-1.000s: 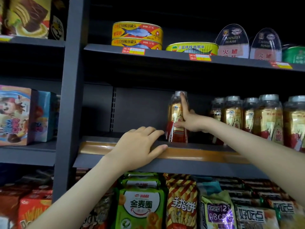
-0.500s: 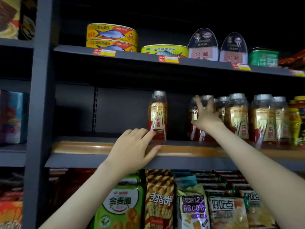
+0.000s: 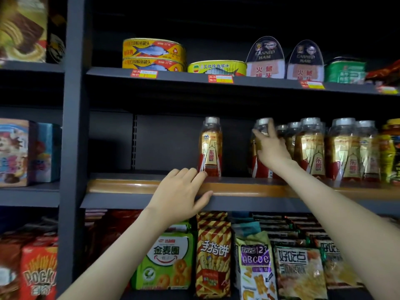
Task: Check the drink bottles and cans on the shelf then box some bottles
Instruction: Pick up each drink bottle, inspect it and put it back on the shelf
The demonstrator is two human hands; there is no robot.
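Observation:
On the middle shelf (image 3: 129, 185) one amber drink bottle (image 3: 211, 148) with a gold and red label stands alone. To its right is a row of several like bottles (image 3: 311, 148). My right hand (image 3: 271, 149) reaches up to the row's leftmost bottle (image 3: 262, 123). Thumb and spread fingers lie against its neck, and the hand hides most of that bottle. My left hand (image 3: 181, 192) rests palm down on the shelf's wooden front rail, just below the lone bottle, fingers relaxed and holding nothing.
The shelf above carries flat fish cans (image 3: 153, 54), canned ham (image 3: 265, 59) and a green tin (image 3: 346, 71). Snack bags (image 3: 214, 252) fill the shelf below. A dark upright post (image 3: 73, 148) stands left. Yellow bottles (image 3: 389, 152) stand at the far right.
My right hand left the lone bottle and moved right onto the first bottle of the row. The left hand stayed on the shelf rail. The view shifted slightly.

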